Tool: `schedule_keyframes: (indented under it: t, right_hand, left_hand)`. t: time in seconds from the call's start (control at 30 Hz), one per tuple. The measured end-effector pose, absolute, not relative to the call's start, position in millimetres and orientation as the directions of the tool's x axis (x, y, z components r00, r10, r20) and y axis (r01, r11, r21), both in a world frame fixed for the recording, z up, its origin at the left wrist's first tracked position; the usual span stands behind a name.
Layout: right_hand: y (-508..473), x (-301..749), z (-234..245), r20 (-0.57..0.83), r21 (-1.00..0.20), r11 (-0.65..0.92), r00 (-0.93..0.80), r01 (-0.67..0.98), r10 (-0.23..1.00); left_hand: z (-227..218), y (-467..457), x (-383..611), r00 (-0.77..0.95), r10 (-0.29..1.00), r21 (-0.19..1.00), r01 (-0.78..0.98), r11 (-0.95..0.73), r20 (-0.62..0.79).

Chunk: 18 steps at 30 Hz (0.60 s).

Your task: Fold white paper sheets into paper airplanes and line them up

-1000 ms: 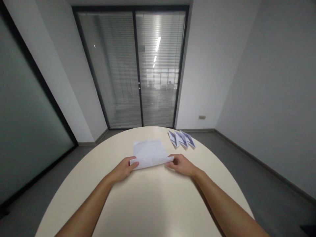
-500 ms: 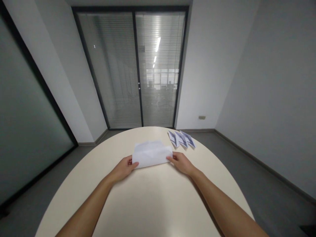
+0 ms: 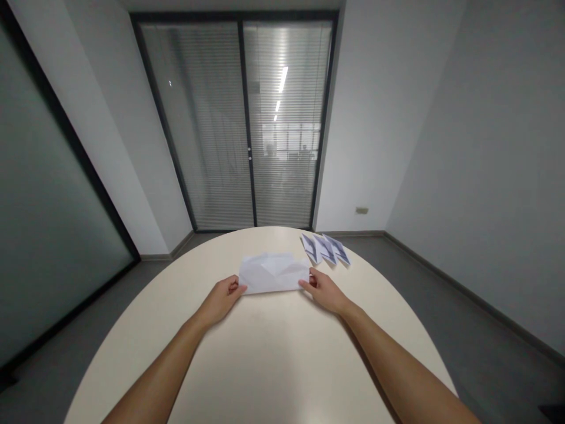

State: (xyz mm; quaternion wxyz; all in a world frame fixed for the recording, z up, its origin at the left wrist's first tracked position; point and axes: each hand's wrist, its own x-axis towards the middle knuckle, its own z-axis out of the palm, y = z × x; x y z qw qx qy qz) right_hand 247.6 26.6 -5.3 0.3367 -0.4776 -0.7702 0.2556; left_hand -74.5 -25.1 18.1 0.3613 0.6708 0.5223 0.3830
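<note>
A folded sheet of white paper [image 3: 272, 278] is stretched level between my two hands above the table, its near edge running almost straight. My left hand [image 3: 223, 297] pinches its left end, thumb on top and the fingers curled at the edge. At the right end, my right hand [image 3: 324, 290] grips the paper the same way, thumb over the near corner. Creases and a pointed, overlapping fold show on the paper's upper surface. Whether the paper touches the tabletop underneath is hard to make out.
The round cream table [image 3: 265, 365] fills the lower middle. Three folded paper pieces [image 3: 325, 249] with bluish shading lie in a row near its far right edge. Beyond stands a dark-framed glass door [image 3: 247, 123] with blinds. A wall socket [image 3: 362, 210] sits low on the right.
The paper has turned slightly, its left end rising away from me, so its near edge is more level. Both hands keep hold of its ends.
</note>
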Motion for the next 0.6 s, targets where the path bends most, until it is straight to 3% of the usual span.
schedule_keyframes:
  t: [0.2,0.4,0.6]
  right_hand:
    - [27.0,249.2,-3.8,0.297,-0.711,0.447,-0.345,0.542,0.891]
    - [31.0,249.5,-7.2,0.262,-0.818,0.406,-0.366,0.406,0.893]
    - [34.0,250.5,-8.2,0.246,-0.845,0.381,-0.359,0.375,0.900]
  left_hand:
    - [15.6,-24.6,-76.5,0.087,0.979,0.861,0.467,-0.203,0.184]
    - [10.9,-20.6,-79.4,0.101,0.956,0.793,0.539,-0.285,0.274]
    - [11.9,-20.3,-76.4,0.101,0.958,0.819,0.500,-0.282,0.268]
